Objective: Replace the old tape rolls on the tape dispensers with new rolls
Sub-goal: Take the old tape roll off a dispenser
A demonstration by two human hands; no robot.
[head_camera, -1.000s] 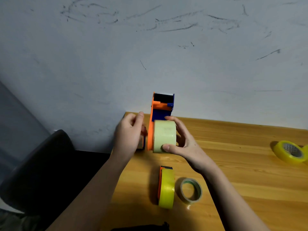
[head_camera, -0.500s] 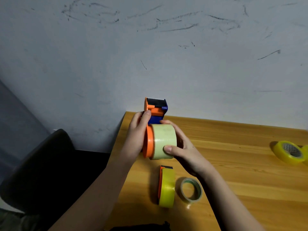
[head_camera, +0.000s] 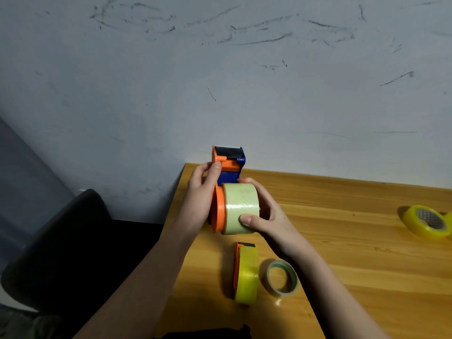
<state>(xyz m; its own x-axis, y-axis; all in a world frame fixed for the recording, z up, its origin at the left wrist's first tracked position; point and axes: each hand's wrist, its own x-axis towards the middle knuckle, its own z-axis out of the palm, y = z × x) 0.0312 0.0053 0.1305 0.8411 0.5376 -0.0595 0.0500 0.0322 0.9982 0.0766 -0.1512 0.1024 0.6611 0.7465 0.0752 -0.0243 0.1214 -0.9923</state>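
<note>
An orange and blue tape dispenser [head_camera: 228, 165] is held in the air above the left end of the wooden table [head_camera: 354, 253]. My left hand [head_camera: 199, 199] grips its orange side, thumb near the top. A wide pale green tape roll [head_camera: 241, 207] sits against the dispenser's orange disc, and my right hand [head_camera: 266, 214] wraps around that roll with the thumb on its front. Below, a second orange dispenser with a yellow roll [head_camera: 245, 272] stands on edge on the table. A thin, nearly used-up roll [head_camera: 282, 277] lies flat beside it.
A yellow tape roll [head_camera: 426, 222] lies at the table's right edge. A dark chair [head_camera: 61, 243] stands left of the table. A scuffed white wall [head_camera: 244, 81] rises right behind the table. Something black [head_camera: 208, 333] shows at the near edge.
The dispenser has come down and tilted toward me, its orange disc now facing more forward. My left hand has shifted from its lower side up onto the frame; the right hand keeps the roll.
</note>
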